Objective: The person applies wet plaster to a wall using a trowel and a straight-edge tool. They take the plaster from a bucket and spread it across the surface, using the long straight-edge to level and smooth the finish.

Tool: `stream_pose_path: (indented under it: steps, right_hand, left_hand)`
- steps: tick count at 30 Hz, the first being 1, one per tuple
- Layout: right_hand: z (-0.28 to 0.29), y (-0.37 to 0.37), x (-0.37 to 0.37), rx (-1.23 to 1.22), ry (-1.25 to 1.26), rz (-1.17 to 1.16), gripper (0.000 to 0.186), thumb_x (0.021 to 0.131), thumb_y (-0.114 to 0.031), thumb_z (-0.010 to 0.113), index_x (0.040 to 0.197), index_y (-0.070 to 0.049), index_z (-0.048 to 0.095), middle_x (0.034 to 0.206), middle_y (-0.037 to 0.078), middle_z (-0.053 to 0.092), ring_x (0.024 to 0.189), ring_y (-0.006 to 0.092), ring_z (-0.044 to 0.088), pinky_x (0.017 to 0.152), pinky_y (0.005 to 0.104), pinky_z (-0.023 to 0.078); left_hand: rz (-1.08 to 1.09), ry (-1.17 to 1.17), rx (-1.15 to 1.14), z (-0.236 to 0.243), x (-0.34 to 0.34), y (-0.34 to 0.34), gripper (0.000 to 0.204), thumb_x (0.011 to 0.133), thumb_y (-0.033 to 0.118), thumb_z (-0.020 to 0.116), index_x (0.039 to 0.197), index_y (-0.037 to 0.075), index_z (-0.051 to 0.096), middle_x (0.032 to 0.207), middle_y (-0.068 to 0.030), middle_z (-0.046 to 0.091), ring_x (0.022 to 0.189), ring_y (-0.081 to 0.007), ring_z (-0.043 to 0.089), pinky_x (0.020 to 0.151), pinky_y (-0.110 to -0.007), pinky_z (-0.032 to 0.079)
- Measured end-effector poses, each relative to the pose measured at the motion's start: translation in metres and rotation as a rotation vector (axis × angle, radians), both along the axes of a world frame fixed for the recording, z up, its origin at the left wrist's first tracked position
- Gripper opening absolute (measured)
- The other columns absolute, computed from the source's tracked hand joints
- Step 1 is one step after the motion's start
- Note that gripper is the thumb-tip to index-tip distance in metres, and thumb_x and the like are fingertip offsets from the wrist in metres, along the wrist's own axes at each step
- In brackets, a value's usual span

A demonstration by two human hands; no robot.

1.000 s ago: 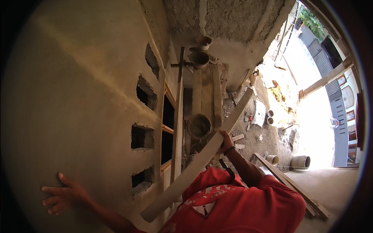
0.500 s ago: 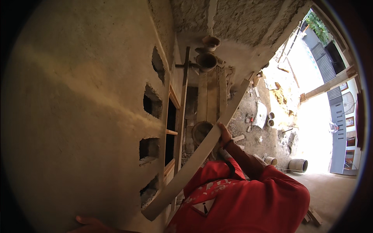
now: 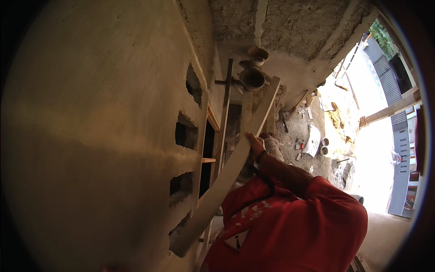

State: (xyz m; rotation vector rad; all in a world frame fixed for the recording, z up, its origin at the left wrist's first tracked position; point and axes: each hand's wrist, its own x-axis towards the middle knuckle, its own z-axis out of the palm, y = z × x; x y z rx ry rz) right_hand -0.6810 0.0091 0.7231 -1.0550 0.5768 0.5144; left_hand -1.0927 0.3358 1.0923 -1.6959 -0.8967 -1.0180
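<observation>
My right hand (image 3: 256, 147) is closed round the edge of a long, pale, flat straightedge board (image 3: 210, 197). The board slants across the front of my red shirt, its lower end close to the plastered wall (image 3: 99, 136) on the left and its far end reaching toward the buckets. Of my left hand (image 3: 112, 269), only a dim sliver shows at the bottom edge, against the wall; its fingers are hidden. Rough rectangular holes (image 3: 185, 131) run in a row along the wall, and the board's lower end lies beside the lowest one.
Two buckets (image 3: 252, 79) stand at the far end near wooden planks. A narrow upright timber (image 3: 225, 118) runs beside a wooden window frame (image 3: 209, 160). Rubble and a pale sack (image 3: 312, 141) lie on the ground to the right. A beam (image 3: 392, 108) crosses the bright opening.
The board has swung to a steeper angle, its far end shifting left toward the buckets. My left hand has dropped almost out of view. The whole view has shifted slightly.
</observation>
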Motion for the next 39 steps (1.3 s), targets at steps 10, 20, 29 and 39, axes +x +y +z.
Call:
stream_pose_path:
  steps: [10, 20, 29, 39]
  right_hand:
    - [-0.101, 0.014, 0.223, -0.196, -0.135, 0.029, 0.049, 0.077, -0.038, 0.071, 0.1, 0.002, 0.053, 0.088, 0.011, 0.06, 0.076, 0.0209, 0.061, 0.062, 0.0363, 0.052]
    - [-0.16, 0.023, 0.394, -0.017, 0.157, 0.045, 0.041, 0.079, -0.034, 0.071, 0.1, -0.004, 0.052, 0.091, 0.008, 0.058, 0.08, 0.0209, 0.059, 0.068, 0.0394, 0.052]
    - [-0.175, 0.079, 0.434, 0.077, 0.239, 0.062, 0.042, 0.076, -0.037, 0.073, 0.097, -0.007, 0.052, 0.094, 0.011, 0.059, 0.084, 0.0226, 0.06, 0.064, 0.0394, 0.053]
    - [-0.195, 0.129, 0.421, -0.067, 0.203, 0.068, 0.043, 0.081, -0.043, 0.068, 0.101, -0.009, 0.051, 0.091, 0.008, 0.061, 0.079, 0.0227, 0.063, 0.064, 0.0384, 0.054]
  left_hand:
    - [-0.231, -0.102, -0.055, 0.009, 0.272, -0.048, 0.072, 0.097, 0.042, 0.041, 0.145, -0.004, 0.012, 0.149, -0.0302, 0.002, 0.138, -0.0458, 0.004, 0.107, -0.061, 0.007]
    - [0.132, -0.226, 0.016, -0.006, 0.396, 0.011, 0.072, 0.099, 0.048, 0.027, 0.147, -0.002, 0.007, 0.15, -0.03, -0.003, 0.138, -0.0472, 0.001, 0.107, -0.062, 0.006]
    - [0.145, -0.166, 0.079, 0.003, 0.405, 0.003, 0.069, 0.1, 0.044, 0.025, 0.145, -0.005, 0.01, 0.148, -0.0332, 0.003, 0.136, -0.0487, 0.008, 0.107, -0.062, 0.01]
    - [0.152, -0.158, 0.089, 0.003, 0.414, 0.006, 0.07, 0.099, 0.045, 0.023, 0.144, -0.008, 0.012, 0.147, -0.0348, 0.007, 0.136, -0.0488, 0.01, 0.106, -0.062, 0.012]
